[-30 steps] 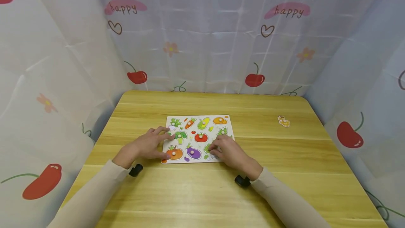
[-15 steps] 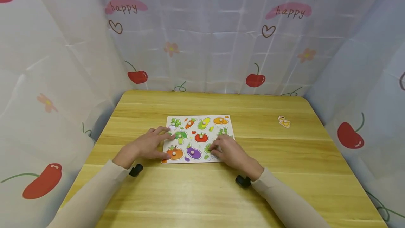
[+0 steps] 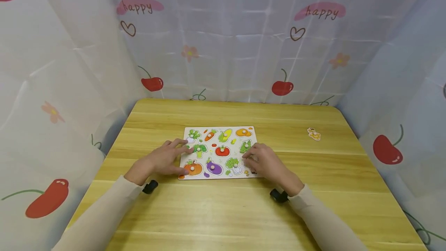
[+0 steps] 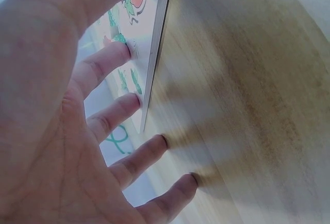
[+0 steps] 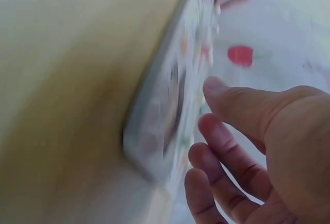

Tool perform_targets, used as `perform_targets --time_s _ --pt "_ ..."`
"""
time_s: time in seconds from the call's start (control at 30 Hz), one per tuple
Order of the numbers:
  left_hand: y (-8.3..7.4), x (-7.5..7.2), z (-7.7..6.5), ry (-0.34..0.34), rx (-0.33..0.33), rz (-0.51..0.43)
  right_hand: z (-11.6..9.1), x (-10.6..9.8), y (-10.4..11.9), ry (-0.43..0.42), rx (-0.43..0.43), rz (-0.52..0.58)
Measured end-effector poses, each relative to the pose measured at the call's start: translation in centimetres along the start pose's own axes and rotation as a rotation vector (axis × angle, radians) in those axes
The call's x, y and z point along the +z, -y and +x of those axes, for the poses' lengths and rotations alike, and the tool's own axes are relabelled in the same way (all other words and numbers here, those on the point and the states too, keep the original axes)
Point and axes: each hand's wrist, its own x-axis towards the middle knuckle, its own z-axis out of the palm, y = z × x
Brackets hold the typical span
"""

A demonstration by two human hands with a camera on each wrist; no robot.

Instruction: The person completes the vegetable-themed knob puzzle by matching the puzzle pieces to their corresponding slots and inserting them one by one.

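A white vegetable peg puzzle board (image 3: 228, 140) lies on the table, with several knobbed pieces set in it. My left hand (image 3: 161, 160) spreads over its left edge; in the left wrist view the thumb and two fingers reach onto the board while the other fingertips rest on the wood. My right hand (image 3: 266, 165) hovers at the lower right corner, its fingers loosely bent with nothing between them. Just left of those fingers sits the cabbage piece (image 3: 234, 165), flush in the board. Part of the corner is hidden under the hand, and a dark printed recess (image 5: 175, 113) shows there in the right wrist view.
A small yellow cut-out piece (image 3: 314, 134) lies apart on the right of the wooden table (image 3: 223, 208). Curtains (image 3: 223, 42) printed with cherries hang behind the table and along both sides.
My right hand has let go of the cabbage piece and moved right, uncovering it. My left hand has stayed in place.
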Motion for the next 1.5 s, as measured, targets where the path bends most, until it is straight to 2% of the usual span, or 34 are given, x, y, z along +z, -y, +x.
perform_targets --time_s 0.17,0.3,0.57,0.83,1.07,1.3,1.5 --pt "0.0 -0.1 0.0 -0.003 0.007 0.006 -0.3 -2.0 -3.1 -0.100 0.065 0.008" --pt "-0.1 -0.1 0.0 -0.006 0.018 0.007 -1.0 -4.0 -6.2 -0.160 0.153 -0.009" --pt "-0.2 -0.2 -0.1 -0.005 0.006 0.004 -3.1 -7.9 -12.5 -0.211 0.303 -0.030" --pt "-0.2 -0.4 -0.1 -0.002 0.003 0.001 -4.3 -9.7 -17.0 -0.274 0.402 -0.034" --pt "-0.3 -0.3 -0.2 0.000 0.005 0.001 -3.9 -10.1 -18.5 -0.324 0.431 -0.112" --pt "-0.3 -0.2 -0.1 -0.002 0.009 0.009 -3.9 -10.0 -18.7 -0.361 0.515 -0.085" --pt "-0.3 -0.1 -0.1 -0.004 0.004 0.011 -3.7 -9.9 -18.3 -0.313 0.455 -0.089"
